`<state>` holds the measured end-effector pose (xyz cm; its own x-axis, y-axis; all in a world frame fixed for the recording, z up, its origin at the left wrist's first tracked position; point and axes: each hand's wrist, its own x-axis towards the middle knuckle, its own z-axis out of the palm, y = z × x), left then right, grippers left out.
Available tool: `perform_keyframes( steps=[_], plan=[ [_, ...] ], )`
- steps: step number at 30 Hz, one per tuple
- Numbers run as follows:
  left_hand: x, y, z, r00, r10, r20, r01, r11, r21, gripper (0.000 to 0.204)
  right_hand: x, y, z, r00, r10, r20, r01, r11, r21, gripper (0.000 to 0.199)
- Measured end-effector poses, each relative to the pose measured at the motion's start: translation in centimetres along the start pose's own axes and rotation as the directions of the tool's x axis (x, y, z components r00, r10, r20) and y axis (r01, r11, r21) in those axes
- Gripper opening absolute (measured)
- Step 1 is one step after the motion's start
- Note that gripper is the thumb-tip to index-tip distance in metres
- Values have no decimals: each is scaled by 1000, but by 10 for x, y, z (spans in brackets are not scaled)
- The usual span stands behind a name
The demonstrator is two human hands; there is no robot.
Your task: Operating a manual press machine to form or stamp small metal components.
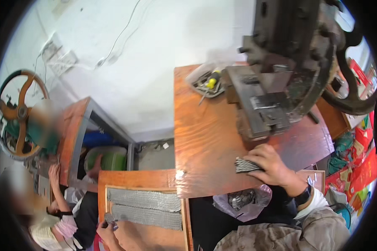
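My right hand (272,165), with a dark band at the wrist, is closed round a short stack of small metal strips (246,165). The stack shows dark and silver ridges and rests on the worktable (205,159) below a heavy metal press (266,111). At the lower left, my left hand (107,234) pinches a few small grey metal pieces (109,218) at the tray's edge. In that shallow wooden tray (151,240), two long rows of similar grey metal pieces (146,215) lie side by side.
A plastic bag of metal pieces (243,200) hangs below the table edge. Behind the table centre sits a tool container (209,81) with a yellow-handled screwdriver (213,79). At left, another person (56,209) works beside a handwheel (23,111). Red bags (360,163) fill the right.
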<state>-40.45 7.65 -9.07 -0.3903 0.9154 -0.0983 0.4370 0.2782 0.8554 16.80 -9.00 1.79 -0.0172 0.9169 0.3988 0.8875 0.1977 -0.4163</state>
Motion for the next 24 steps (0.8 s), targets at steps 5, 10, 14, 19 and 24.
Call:
perform_keyframes(
  steps=[5, 10, 14, 19, 24],
  plan=[
    [-93, 194, 106, 808, 389, 442, -295, 917, -269, 36, -9, 3, -9, 997, -68, 21, 68, 997, 23, 42],
    [-195, 290, 232, 346, 622, 702, -694, 674, -256, 38, -25, 12, -14, 993, -101, 63, 93, 988, 122, 45],
    [-234, 295, 267, 132, 640, 757, -871, 439, -220, 27, -29, 3, -21, 998, -6, -68, 12, 996, 87, 60],
    [-231, 294, 263, 35, 634, 772, -872, 397, -287, 38, -16, 21, -19, 999, -3, -48, 13, 980, 197, 73],
    [-233, 271, 259, 24, 699, 715, -757, 480, -444, 60, -8, 26, -12, 997, 32, 76, -46, 978, 203, 75]
  ],
)
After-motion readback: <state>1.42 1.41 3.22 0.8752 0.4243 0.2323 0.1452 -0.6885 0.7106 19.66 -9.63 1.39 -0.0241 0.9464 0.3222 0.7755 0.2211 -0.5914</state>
